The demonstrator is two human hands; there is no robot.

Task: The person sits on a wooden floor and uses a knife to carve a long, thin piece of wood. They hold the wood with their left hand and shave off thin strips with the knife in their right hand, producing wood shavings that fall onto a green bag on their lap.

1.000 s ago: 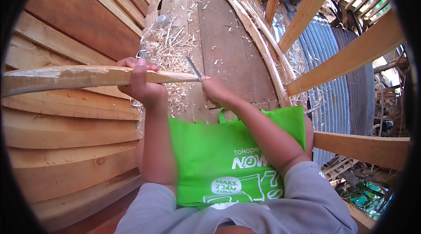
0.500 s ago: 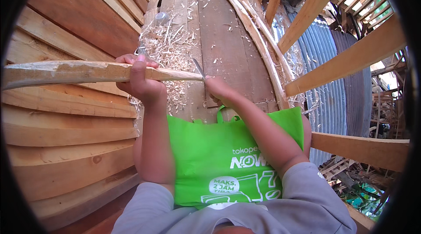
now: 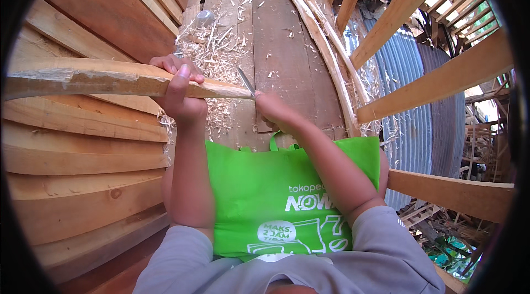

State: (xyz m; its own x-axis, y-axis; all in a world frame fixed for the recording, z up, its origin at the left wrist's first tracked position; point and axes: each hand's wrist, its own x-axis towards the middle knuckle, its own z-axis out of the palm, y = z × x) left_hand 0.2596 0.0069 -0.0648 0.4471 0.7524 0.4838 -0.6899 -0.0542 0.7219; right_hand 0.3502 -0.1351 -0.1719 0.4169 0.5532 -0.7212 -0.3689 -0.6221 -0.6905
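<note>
A long pale wooden pole (image 3: 94, 81) reaches in from the left and narrows toward its right end. My left hand (image 3: 181, 85) is closed around it, thumb on the near side and fingers over the far side. At the tapered end, my right hand (image 3: 269, 109) grips a knife whose handle is hidden in the fist. The knife's thin metal blade (image 3: 245, 80) points away and to the left, against or just beside the pole's tip. A green bag (image 3: 248, 194) with white print covers my lap beneath both forearms.
Curled wood shavings (image 3: 218, 54) lie across the plank floor (image 3: 279, 35), near a small clear cup (image 3: 205, 17). Two peeled poles (image 3: 326, 35) rest along the right side. A board wall (image 3: 83, 150) stands close at left; slanted rails (image 3: 430, 73) border the right.
The pole has rolled or tilted slightly, showing more of its upper face. The knife and right hand have shifted slightly left. Both hands keep their hold.
</note>
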